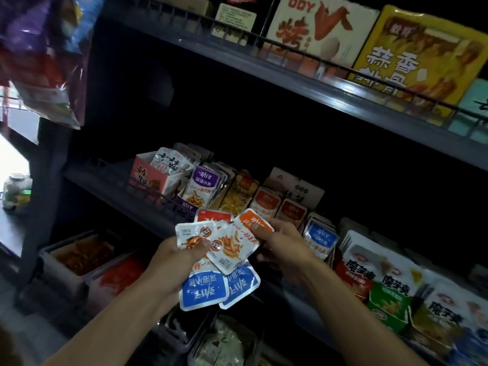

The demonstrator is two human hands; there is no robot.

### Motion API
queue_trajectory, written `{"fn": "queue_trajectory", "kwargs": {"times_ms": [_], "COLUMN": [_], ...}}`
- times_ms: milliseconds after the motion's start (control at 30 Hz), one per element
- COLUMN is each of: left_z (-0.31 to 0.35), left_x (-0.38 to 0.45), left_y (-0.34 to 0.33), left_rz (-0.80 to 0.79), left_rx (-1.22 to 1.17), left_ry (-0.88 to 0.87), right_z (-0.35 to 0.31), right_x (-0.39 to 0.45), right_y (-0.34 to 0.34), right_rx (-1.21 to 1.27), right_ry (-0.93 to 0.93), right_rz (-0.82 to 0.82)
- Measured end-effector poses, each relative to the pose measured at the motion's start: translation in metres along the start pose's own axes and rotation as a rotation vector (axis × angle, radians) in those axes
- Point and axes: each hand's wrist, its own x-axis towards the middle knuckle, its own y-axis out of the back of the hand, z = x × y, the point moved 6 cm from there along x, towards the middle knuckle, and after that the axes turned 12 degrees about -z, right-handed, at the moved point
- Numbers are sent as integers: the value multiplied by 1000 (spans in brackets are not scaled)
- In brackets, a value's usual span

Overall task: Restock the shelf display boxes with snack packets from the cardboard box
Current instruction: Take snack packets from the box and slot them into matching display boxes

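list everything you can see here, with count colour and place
orange packet: one, orange top, pinched by right hand
blue packets: two, in the left hand's fan, lowest
white packet: one, under left thumb
red packet: one, behind the fan
pink box: one, middle shelf, far left
purple packets: a row, right of pink box
shelf blue packets: a row, middle shelf
yellow box: one, top shelf
konjac bags: several, white and red, right
left hand: holds the fan
right hand: pinches orange packet
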Motion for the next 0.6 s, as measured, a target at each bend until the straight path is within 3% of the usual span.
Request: {"fn": "queue_trajectory", "kwargs": {"times_ms": [100, 167, 400, 600], "left_z": [-1, -2, -9, -11], "left_x": [5, 9, 28, 45], "left_y": [6, 5, 5, 5], "left_rz": [-1, -9, 140, 102], "left_rx": [-33, -43, -75, -111], "left_ry": [-1, 1, 1, -7], "right_z": [-1, -4, -48, -55], "right_x": [-3, -2, 14, 55], "right_y": [6, 14, 82, 105], "right_rx": [39, 24, -239, -366], "right_ry": [-34, -26, 205, 202], "right_rz": [-141, -141, 262, 356]}}
